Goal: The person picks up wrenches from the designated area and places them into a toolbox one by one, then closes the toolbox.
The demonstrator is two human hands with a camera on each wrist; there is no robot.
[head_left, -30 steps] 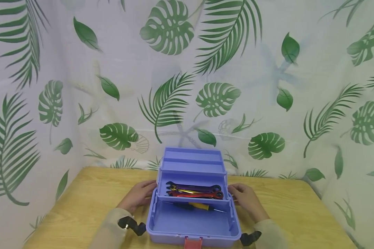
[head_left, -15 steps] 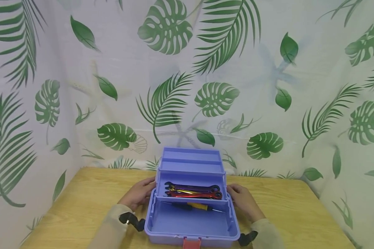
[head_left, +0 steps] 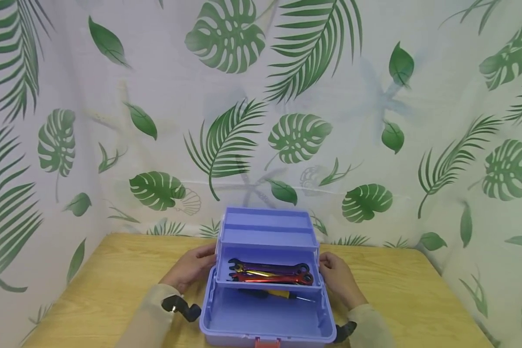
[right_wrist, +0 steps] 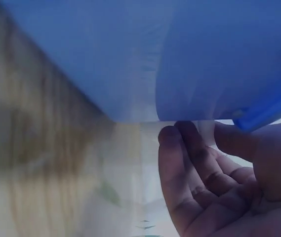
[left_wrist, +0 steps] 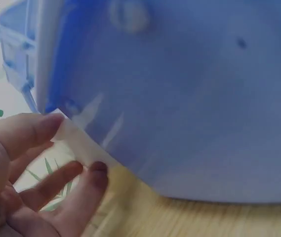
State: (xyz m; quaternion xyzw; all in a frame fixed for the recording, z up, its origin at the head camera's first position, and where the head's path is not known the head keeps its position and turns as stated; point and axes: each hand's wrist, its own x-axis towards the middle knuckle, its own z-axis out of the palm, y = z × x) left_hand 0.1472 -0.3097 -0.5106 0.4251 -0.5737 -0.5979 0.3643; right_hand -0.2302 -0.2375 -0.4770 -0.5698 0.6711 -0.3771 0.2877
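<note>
A lavender-blue plastic toolbox [head_left: 265,318] stands with its lid [head_left: 268,220] raised and its inner tray lifted above the base. Several wrenches [head_left: 274,279], one red, lie in the tray. A screwdriver [head_left: 279,293] with a yellow and black handle lies below, partly covered by the tray. My left hand [head_left: 192,267] grips the rear left corner; in the left wrist view its fingertips [left_wrist: 98,170] bend around the corner edge. At the rear right corner, my right hand [head_left: 337,276] holds the box; the right wrist view shows its bent fingers [right_wrist: 172,148] against the edge.
The box sits on a wooden table [head_left: 400,295], with a red latch [head_left: 267,343] at its front. A leaf-patterned sheet [head_left: 243,159] hangs close behind the box and along both sides. Black mounts [head_left: 181,307] are strapped at both wrists.
The tray has come slightly lower and forward, covering more of the screwdriver. Both hands stay at the rear corners. The whole head view has drifted a little.
</note>
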